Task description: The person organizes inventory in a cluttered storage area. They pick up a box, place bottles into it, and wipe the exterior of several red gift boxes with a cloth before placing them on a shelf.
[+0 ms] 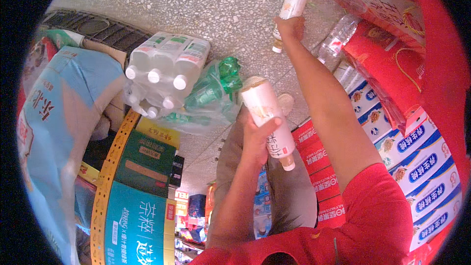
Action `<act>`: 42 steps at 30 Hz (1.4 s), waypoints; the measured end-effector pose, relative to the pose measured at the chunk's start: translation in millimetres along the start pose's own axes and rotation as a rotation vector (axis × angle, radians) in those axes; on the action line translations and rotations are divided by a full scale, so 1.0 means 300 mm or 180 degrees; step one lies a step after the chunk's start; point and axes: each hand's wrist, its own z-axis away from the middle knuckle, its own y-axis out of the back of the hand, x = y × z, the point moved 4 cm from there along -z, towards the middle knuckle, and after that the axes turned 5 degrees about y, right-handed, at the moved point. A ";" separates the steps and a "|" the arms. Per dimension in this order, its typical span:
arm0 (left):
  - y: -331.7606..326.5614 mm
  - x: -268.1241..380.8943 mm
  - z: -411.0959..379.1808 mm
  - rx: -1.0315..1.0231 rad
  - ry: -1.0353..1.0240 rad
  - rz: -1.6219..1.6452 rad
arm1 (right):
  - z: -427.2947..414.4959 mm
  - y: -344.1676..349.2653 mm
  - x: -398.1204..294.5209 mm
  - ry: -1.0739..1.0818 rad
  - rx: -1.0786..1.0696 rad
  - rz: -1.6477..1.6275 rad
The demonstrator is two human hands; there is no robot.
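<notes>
My left hand grips a large plastic drink bottle with a white and pink label, its white cap pointing down in the picture. Farther out, at the upper right, my right hand is closed around a similar bottle, also with its cap towards the bottom of the picture. Both bottles are over the speckled floor. A shrink-wrapped pack of clear bottles with white caps lies left of my left hand, beside green plastic bottles in clear film.
A yellow perforated metal shelf post and a teal carton are at the left, near a large blue bag. Red cartons, white-and-blue cartons, red gift bags and wrapped clear bottles line the right.
</notes>
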 end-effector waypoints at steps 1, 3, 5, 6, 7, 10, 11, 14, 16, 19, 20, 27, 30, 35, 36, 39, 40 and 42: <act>0.007 0.004 0.001 -0.0030 -0.0040 -0.0085 | -0.026 -0.036 0.031 0.0097 -0.0263 -0.0077; 0.000 0.000 0.011 -0.0105 -0.0134 -0.0186 | -0.010 -0.007 0.083 0.0369 -0.0674 -0.0094; 0.041 -0.025 0.006 -0.0135 -0.0149 -0.0314 | 0.062 0.071 0.166 0.0533 -0.1103 0.0118; 0.035 -0.028 0.009 -0.0298 -0.0117 -0.0223 | 0.068 0.103 0.263 0.0534 -0.1352 0.0293; 0.061 -0.045 0.018 -0.0380 -0.0123 -0.0086 | 0.175 0.174 0.336 -0.0154 -0.2201 0.0115; 0.150 -0.134 0.083 -0.0592 0.0151 0.0346 | 0.477 0.386 0.708 -0.0627 -0.3249 0.0199; 0.181 -0.166 0.141 -0.0659 0.0549 0.0634 | 0.583 0.514 0.755 -0.0537 -0.3423 0.0489; 0.152 -0.116 0.457 -0.0721 0.0697 0.0952 | 0.839 0.924 0.821 0.0316 -0.4051 0.1477; 0.165 -0.100 0.669 -0.1299 0.0897 0.1040 | 0.969 1.116 0.995 -0.0147 -0.4003 0.1034; 0.222 -0.014 0.978 -0.1521 0.0831 0.0615 | 1.184 1.396 0.986 -0.1738 -0.3806 0.0802; 0.223 0.025 1.116 -0.1588 0.0853 0.0533 | 1.204 1.432 1.071 -0.1557 -0.3773 0.0522; 0.310 0.093 1.860 -0.2041 -0.0291 0.0907 | 1.193 1.716 0.998 -0.0786 -0.3749 0.0772; 0.351 0.136 2.087 -0.2045 -0.0881 0.0858 | 1.281 1.826 0.750 -0.0245 -0.3531 0.0624; 0.514 0.215 2.298 -0.2225 -0.2150 0.1066 | 1.442 1.944 0.418 0.0672 -0.3770 0.0314; 0.547 0.253 2.338 -0.2100 -0.2446 0.1063 | 1.502 1.978 0.333 0.0736 -0.3664 0.0607; 0.758 0.281 2.378 -0.1876 -0.3109 0.1457 | 1.739 2.017 0.133 0.1125 -0.4185 -0.0210; 0.829 0.294 2.379 -0.1926 -0.3305 0.1544 | 1.864 2.037 0.046 0.1182 -0.4317 -0.0297; 0.987 0.291 2.389 -0.1662 -0.3384 0.1671 | 2.097 2.043 -0.109 0.1379 -0.4741 -0.0330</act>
